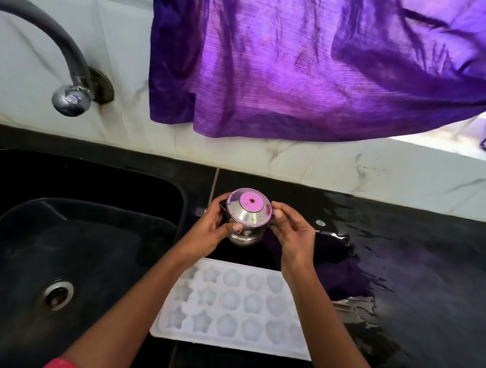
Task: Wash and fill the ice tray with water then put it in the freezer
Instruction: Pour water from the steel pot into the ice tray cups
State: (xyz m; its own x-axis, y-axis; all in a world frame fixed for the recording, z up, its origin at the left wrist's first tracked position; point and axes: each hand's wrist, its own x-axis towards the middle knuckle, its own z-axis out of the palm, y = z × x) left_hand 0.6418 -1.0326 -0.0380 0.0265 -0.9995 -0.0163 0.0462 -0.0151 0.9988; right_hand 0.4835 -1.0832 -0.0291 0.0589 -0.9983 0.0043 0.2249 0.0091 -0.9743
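Ice tray (227, 306): white matte plastic, star and round cavities, flat on the glossy black counter (403, 252) just right of the sink (73, 244). My right forearm covers its right end. Beyond it, both hands are on a small shiny steel pot (247, 213): left hand (206, 233) curled round the body, right hand (290, 233) pinching the domed lid's rim. Pot's base is hidden. Dark cloth (345, 265) beside it, folds hard to read.

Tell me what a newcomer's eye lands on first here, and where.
A bright purple curtain hangs across the top. Below it at centre, the left hand and right hand hold a small lidded steel jug over the black counter. A white ice tray lies nearer, beside the black sink.
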